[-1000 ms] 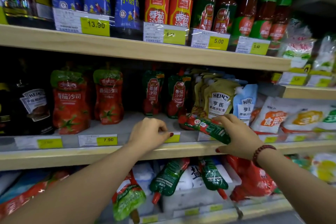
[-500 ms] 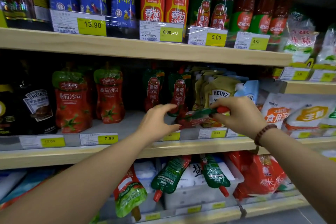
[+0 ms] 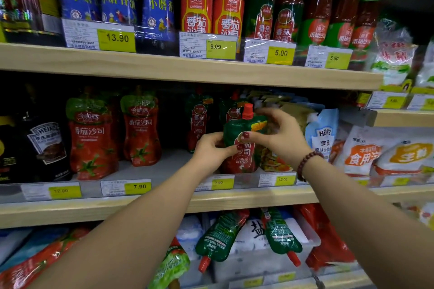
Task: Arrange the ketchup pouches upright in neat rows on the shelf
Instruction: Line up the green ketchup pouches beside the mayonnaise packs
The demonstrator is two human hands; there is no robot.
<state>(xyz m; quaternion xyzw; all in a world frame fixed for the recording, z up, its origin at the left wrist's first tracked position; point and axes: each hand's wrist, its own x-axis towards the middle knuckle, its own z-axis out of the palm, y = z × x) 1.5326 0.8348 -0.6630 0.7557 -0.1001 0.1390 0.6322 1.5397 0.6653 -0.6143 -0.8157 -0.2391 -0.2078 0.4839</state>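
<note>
At the left of the middle shelf (image 3: 70, 212) we see two red ketchup pouches (image 3: 92, 138) standing upright side by side. Further right, our left hand (image 3: 212, 151) grips the lower left edge of a green ketchup pouch (image 3: 242, 145), held upright at the shelf's front, red cap on top, while our right hand (image 3: 279, 135) pinches its upper right side

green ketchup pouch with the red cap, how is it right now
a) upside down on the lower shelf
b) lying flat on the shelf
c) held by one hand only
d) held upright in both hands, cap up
d: the green ketchup pouch with the red cap stands cap-up between the left hand and the right hand.
</note>
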